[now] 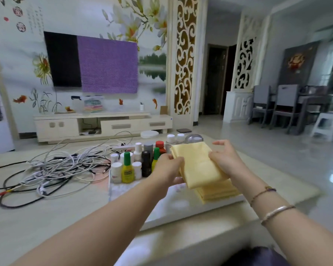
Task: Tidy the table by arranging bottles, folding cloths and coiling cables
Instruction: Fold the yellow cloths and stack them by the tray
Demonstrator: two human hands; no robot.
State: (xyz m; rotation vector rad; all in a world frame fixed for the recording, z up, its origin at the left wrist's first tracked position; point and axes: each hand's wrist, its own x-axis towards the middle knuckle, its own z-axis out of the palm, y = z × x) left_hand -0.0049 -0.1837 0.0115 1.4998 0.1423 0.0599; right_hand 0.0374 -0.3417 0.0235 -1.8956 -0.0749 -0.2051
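Note:
A folded pale yellow cloth (197, 166) is held above the table between both hands. My left hand (168, 168) grips its left edge and my right hand (227, 160) pinches its right side. Under it a stack of folded yellow cloths (217, 192) lies on the table (46, 217). To the left of the cloths stands a tight group of bottles (140, 162), white, yellow with green caps, black and red-capped. A tangled heap of white and black cables (54, 169) sprawls over the table's left part.
A white power strip (123, 147) lies behind the bottles among the cables. A round metal lid (194, 138) sits beyond the cloth. Past the table are a TV cabinet (102, 125), bare floor, and chairs (277, 106) at the far right.

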